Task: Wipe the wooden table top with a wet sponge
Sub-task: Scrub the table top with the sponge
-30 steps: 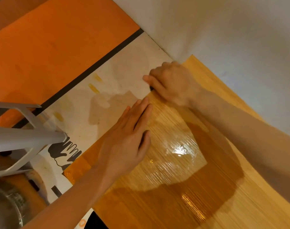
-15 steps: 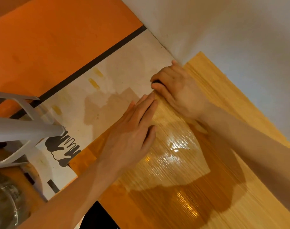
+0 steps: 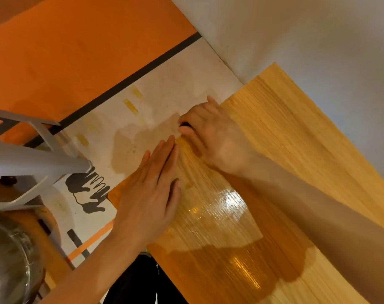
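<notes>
Wooden table top [image 3: 285,150] runs from the upper middle of the frame to the lower right, its grain shining wet in a broad patch at centre. Your right hand [image 3: 215,137] sits at the table's left edge, fingers curled down over something dark [image 3: 184,126] of which only a sliver shows under the fingertips; you cannot tell from here whether that is the sponge. Your left hand [image 3: 151,189] lies flat just below it, fingers straight and together, pressing on the wet wood, its fingertips almost touching the right hand.

Two hands, one table. Compared with a second ago, your right hand has slid lower along the edge, closer to the left fingertips, and the table corner shows more bare, dry wood above it.

Left of the table lies a pale floor [image 3: 164,102] with one black stripe, an orange area [image 3: 77,51] beyond it and a black hand-shaped print [image 3: 88,189]. One metal bowl [image 3: 9,260] sits at the lower left; its contents are not visible. A white stool frame [image 3: 33,163] stands above it.
</notes>
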Available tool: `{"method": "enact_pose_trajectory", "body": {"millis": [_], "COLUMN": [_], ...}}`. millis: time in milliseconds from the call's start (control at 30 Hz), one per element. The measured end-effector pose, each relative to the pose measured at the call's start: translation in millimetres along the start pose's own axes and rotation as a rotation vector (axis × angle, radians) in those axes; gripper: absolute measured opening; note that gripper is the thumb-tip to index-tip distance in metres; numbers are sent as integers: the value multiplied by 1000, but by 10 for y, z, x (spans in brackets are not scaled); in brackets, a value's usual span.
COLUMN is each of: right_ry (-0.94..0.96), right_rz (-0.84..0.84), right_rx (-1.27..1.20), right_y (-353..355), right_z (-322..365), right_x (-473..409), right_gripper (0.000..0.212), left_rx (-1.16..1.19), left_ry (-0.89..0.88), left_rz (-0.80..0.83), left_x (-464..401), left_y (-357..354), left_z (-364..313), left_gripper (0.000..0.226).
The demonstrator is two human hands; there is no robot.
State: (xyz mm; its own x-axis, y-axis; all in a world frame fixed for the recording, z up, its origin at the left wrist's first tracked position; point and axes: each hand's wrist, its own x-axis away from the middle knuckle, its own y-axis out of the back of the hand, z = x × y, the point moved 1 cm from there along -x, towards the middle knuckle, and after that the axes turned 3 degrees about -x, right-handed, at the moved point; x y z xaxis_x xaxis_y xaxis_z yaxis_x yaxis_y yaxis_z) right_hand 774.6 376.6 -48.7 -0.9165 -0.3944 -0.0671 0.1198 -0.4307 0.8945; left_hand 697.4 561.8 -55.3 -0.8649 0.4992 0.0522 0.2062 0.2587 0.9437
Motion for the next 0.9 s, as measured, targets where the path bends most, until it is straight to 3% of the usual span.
{"method": "enact_pose_trajectory", "body": {"millis": [100, 200, 267, 367, 500, 567, 700, 767, 900], "right_ry": [-42, -376, -531, -447, -245, -284, -642, -771, -592], "right_rz": [5, -165, -246, -255, -131, -137, -343, -417, -335], "right_rx": [-64, -56, -98, -106, -120, -96, -98, -119, -108], "right_y": [238, 558, 519, 191, -61, 72, 418, 359, -114], "right_z": [-366, -891, -836, -231, 284, 20, -664, -557, 436], "right_x": [3, 93, 94, 174, 431, 420, 361, 370, 582], "right_gripper": [40, 40, 43, 44, 47, 48, 44, 44, 45], "left_rx": [-5, -18, -19, -16, -21, -24, -20, -28, -27], "left_ry": [0, 6, 15, 10, -9, -14, -9, -7, -22], "left_rz": [-3, -11, -17, -23, -41, -56, -95, -117, -110], "left_x": [-8, -1, 0, -3, -12, -16, -7, -6, -9], "left_y": [3, -14, -22, -15, -14, -26, -45, -47, -44], "left_z": [3, -2, -4, -9, -20, -14, -13, -17, -9], "left_gripper": [59, 58, 58, 58, 58, 58, 55, 55, 56]}}
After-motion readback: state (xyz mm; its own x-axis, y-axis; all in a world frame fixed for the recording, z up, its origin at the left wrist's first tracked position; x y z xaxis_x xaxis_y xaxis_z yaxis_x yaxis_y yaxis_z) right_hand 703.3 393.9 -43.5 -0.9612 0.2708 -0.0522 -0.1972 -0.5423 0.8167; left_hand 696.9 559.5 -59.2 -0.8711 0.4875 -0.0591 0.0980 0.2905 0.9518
